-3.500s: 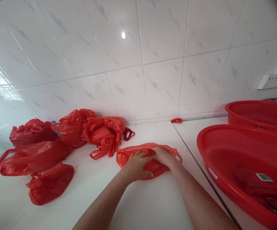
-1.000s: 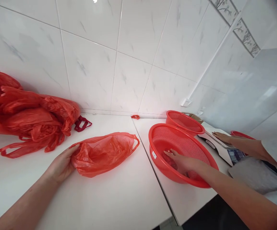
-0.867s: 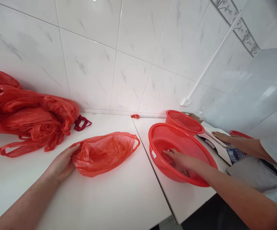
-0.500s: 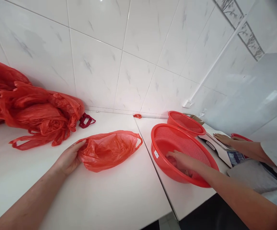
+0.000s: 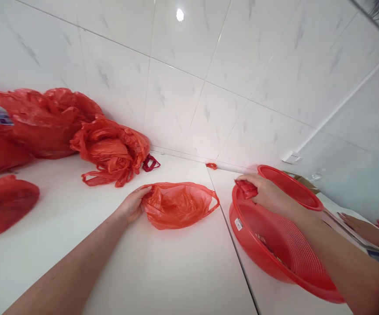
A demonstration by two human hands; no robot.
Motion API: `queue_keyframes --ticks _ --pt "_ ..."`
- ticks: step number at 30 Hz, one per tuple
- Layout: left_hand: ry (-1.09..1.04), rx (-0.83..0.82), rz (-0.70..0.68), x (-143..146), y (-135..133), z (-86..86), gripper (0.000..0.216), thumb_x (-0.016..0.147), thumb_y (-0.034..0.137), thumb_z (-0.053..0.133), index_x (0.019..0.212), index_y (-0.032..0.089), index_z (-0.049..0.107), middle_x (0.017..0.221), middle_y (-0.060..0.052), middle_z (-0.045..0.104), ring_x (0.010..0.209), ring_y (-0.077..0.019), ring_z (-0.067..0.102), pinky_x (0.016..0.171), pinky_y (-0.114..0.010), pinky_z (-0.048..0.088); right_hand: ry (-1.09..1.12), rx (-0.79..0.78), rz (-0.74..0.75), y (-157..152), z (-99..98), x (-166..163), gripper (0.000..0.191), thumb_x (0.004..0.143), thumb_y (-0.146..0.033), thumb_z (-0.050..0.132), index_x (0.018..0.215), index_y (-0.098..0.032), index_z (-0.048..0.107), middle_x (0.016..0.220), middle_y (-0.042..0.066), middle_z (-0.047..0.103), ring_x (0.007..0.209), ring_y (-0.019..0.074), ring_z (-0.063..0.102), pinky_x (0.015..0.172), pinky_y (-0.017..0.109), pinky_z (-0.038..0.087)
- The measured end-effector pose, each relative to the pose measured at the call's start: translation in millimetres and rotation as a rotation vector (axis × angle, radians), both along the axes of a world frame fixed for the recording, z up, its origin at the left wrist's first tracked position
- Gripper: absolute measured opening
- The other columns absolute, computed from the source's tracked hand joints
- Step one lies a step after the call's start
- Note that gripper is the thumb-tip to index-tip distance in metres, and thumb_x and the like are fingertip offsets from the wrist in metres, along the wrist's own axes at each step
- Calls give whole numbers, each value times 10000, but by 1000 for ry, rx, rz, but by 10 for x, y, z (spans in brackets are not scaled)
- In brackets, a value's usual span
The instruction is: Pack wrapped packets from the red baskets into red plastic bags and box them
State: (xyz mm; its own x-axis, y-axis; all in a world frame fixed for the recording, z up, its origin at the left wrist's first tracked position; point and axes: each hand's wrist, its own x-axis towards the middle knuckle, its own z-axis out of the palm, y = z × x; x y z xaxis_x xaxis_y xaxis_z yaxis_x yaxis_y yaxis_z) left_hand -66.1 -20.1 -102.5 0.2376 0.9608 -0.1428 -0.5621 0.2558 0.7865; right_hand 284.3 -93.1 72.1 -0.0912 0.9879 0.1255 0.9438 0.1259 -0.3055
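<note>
The open red bag [image 5: 179, 204] lies on the white desk [image 5: 163, 271] just left of the seam between the two desk tops, its mouth gaping toward the right and one handle loop hanging at the far end. My left hand [image 5: 130, 205] grips the bunched rim at the bag's near-left edge, fingers closed on the plastic. My right hand [image 5: 268, 193] is raised over the far rim of the big red colander [image 5: 274, 245], its fingers pinched around a small dark-red packet [image 5: 246, 189]. A few more small items lie at the colander's bottom, too blurred to identify.

I judge this as the carrying step: the packet is out of the colander and not yet in the bag. The next move calls for swinging my right hand left across the seam to the bag's mouth while my left hand lifts the rim wide enough to take it.

A second colander [image 5: 290, 188] sits behind the first. Beyond it another person's hand [image 5: 356, 223] rests on something flat. At the desk's left, filled red bags [image 5: 78, 131] are heaped against the tiled wall [image 5: 189, 65].
</note>
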Motion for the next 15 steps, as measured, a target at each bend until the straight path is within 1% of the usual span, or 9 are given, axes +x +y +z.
queue_keyframes --ticks 1,3,5,6,8,10,11,13,15 --pt "-5 -1 -5 -2 -5 0 195 782 221 648 956 134 642 891 -83 689 760 -184 667 667 -280 543 -2 -12 86 51 -11 -177 490 704 -105 499 1155 -279 582 1208 37 557 1071 220 544 926 341 436" --pt "-12 -5 -10 -6 -18 2 164 781 222 651 921 137 639 870 -72 685 734 -172 661 658 -275 537 -18 -54 279 165 -104 -531 479 731 -72 449 1131 -283 608 1144 31 564 990 188 571 878 315 453" --pt "-17 2 -17 -10 -24 -1 153 782 229 653 905 139 636 859 -69 684 730 -169 659 659 -273 533 -60 -94 427 294 -266 -843 528 743 -40 417 1162 -305 600 1110 24 559 919 165 581 797 281 465" --pt "-17 7 -20 -12 -23 -7 157 782 235 654 905 140 636 858 -71 684 732 -170 661 661 -273 531 -90 -105 471 360 -355 -973 563 736 -23 414 1184 -315 591 1105 22 559 892 159 583 760 267 462" --pt "-22 22 -29 -18 -14 -25 179 780 249 658 920 139 639 870 -79 687 749 -177 665 667 -275 528 -155 -125 512 484 -508 -1170 625 710 -4 440 1228 -331 565 1150 22 554 826 146 584 694 244 449" --pt "-29 29 -40 -24 -1 -44 194 776 257 661 929 138 644 880 -88 692 760 -186 669 667 -277 527 -195 -172 522 573 -585 -1271 687 685 -29 515 1293 -349 504 1249 27 518 773 131 583 651 232 439" --pt "-33 29 -46 -26 4 -51 195 776 259 660 928 138 646 887 -92 694 764 -189 671 667 -279 527 -193 -198 521 597 -587 -1284 728 676 -61 561 1332 -361 455 1296 27 493 777 131 585 652 233 441" --pt "-40 25 -47 -28 10 -57 179 778 257 657 915 143 649 889 -90 696 761 -189 671 669 -278 528 -160 -210 498 602 -524 -1236 761 693 -167 619 1382 -375 370 1344 21 465 873 156 591 718 255 455" --pt "-47 20 -42 -28 13 -54 162 780 248 653 906 147 651 885 -82 696 754 -183 670 677 -276 528 -132 -170 415 555 -403 -1095 671 746 -276 601 1374 -360 378 1337 17 482 1004 192 569 809 295 447"
